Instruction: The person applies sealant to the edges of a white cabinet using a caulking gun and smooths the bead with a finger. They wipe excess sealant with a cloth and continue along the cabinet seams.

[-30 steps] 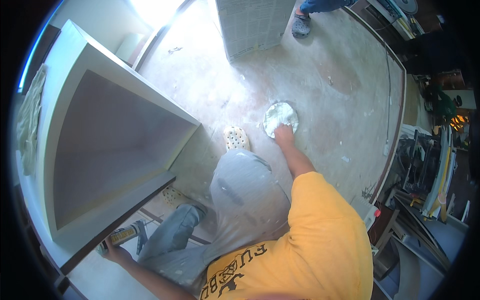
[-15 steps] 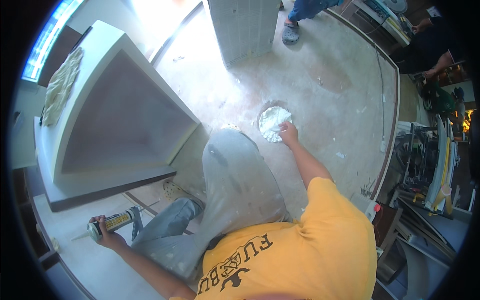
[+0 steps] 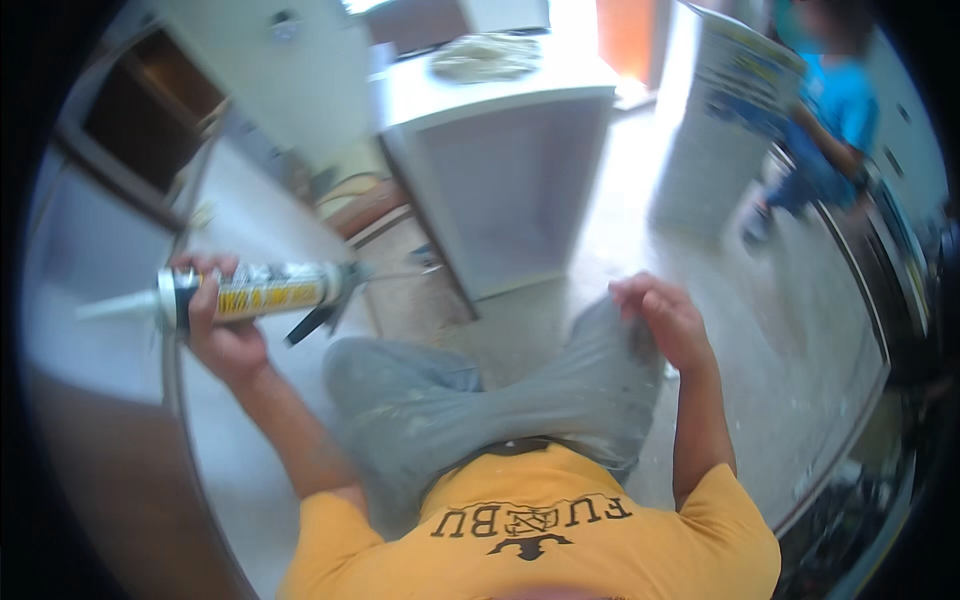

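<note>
My left hand is wrapped round the nozzle end of a caulking gun loaded with a white sealant cartridge. The cartridge's long pale nozzle points left, and the gun's dark trigger handle hangs at its right end. Above my right knee is my right hand, its fingers curled toward the thumb. Whether anything small lies between those fingertips cannot be made out. My knees, in dusty grey trousers, are bent below.
Ahead stands a white open box-like cabinet with a crumpled pale cloth on top. A tall wrapped panel or carton is at the far right, beside a person in blue. A pale board lies at my left.
My view has swung to the right and up. My right hand has left the white lumpy material on the floor and drawn back to my knee. The caulking gun has been raised.
</note>
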Demonstrator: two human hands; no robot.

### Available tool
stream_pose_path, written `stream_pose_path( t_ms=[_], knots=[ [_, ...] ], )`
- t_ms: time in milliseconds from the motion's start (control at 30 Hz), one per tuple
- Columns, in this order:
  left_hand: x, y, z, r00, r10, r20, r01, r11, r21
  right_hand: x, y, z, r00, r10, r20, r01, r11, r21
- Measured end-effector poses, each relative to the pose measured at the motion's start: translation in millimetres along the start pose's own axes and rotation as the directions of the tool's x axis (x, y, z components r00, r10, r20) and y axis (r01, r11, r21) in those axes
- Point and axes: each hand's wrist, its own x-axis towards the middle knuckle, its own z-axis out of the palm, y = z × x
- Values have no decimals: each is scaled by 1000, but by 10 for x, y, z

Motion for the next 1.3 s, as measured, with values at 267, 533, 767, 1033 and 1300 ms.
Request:
stream_pose_path(
  t_ms=[267,533,767,1033,1300],
  knots=[
    [244,1036,485,998,54,29,-34,875,-483,654,187,1700,875,50,481,-135,980,143],
    [95,1195,1493,980,-198,-10,161,821,-549,736,-359,2235,765,-479,431,95,746,659],
    [-35,968,1550,961,-219,167,274,827,-492,699,-125,2058,733,-503,458,9,681,733],
    [-107,632,1643,917,-340,207,397,745,-535,631,60,1846,787,-422,450,-6,723,691],
    [-112,592,1669,918,-339,206,395,732,-554,608,24,1816,826,-389,408,17,740,672]
  ],
)
